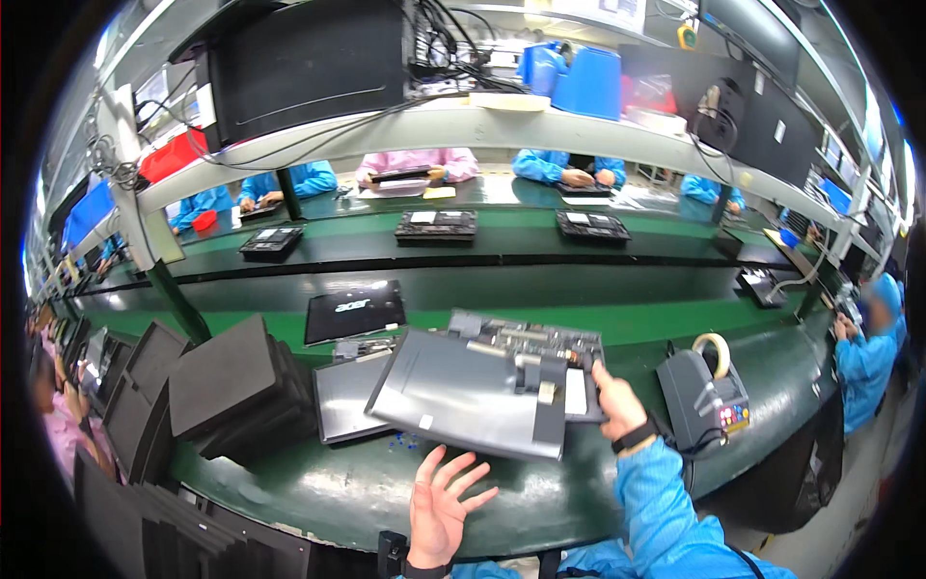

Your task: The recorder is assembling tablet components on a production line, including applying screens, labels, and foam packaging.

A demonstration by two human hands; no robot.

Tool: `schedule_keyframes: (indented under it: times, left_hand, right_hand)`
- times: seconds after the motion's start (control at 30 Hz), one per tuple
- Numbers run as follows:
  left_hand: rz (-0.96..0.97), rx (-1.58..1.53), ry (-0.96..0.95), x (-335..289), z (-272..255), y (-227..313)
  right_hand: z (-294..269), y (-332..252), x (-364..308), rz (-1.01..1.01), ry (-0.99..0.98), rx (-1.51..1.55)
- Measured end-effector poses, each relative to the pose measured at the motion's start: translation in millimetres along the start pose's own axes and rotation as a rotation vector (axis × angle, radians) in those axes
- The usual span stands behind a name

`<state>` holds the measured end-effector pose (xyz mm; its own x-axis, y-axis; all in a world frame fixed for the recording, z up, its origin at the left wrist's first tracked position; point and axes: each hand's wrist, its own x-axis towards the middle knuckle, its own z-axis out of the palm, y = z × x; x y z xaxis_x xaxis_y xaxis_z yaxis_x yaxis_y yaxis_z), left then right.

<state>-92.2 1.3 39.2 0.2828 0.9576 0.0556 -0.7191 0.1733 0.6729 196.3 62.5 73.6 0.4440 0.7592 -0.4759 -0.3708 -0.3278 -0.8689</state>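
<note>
My right hand (622,400) grips the right edge of an opened laptop, its fingers partly hidden by it. The laptop's grey display panel (463,386) slants toward me, with a small white sticker near its lower left. Behind the panel, the base with exposed circuit boards (526,335) shows along the top. My left hand (444,507) is open, palm up and fingers spread, just below the panel's lower edge and apart from it. Partly covered by the held laptop, a second laptop (352,398) lies on the bench to the left.
Stacked black foam trays (227,381) stand at left. A tape dispenser (699,391) sits at right. A black laptop lid (355,311) lies behind, on the green bench (318,492). Small blue pieces (403,441) lie nearby. Laptop bases (436,226) sit along the line; several co-workers sit opposite.
</note>
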Motion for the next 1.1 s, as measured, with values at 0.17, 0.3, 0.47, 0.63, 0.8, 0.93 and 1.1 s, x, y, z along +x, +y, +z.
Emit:
schedule_keyframes:
  times: [0.17, 0.3, 0.47, 0.63, 0.8, 0.93, 1.1]
  left_hand:
    - [-0.257, 0.008, 0.273, -38.0, 17.7, -18.1]
    - [-0.437, -0.009, 0.219, -58.9, 19.7, -54.5]
    - [-0.444, -0.064, 0.189, -58.8, 32.6, -80.3]
    - [-0.494, -0.066, 0.202, -64.3, 37.6, -86.9]
    - [-0.707, 0.105, 0.063, -68.4, 42.0, -69.3]
    - [-0.923, 0.515, -0.818, -43.4, 42.2, 3.3]
    - [0.279, 1.495, -0.203, 46.9, 48.2, 10.7]
  right_hand:
    - [-60.4, 74.0, -44.7, -0.021, 0.019, 0.062]
    - [-110.8, 82.2, -46.4, 0.013, 0.040, 0.001]
    - [-125.4, 74.4, -49.0, -0.334, 0.314, -0.874]
    - [-105.5, 54.9, -102.3, -0.060, 0.140, -0.424]
    - [-99.8, 84.7, -79.6, 0.074, -0.323, 0.005]
    - [-102.2, 91.1, -65.7, 0.051, -0.472, 0.124]
    - [-96.7, 89.4, -63.7, 0.029, -0.454, 0.101]
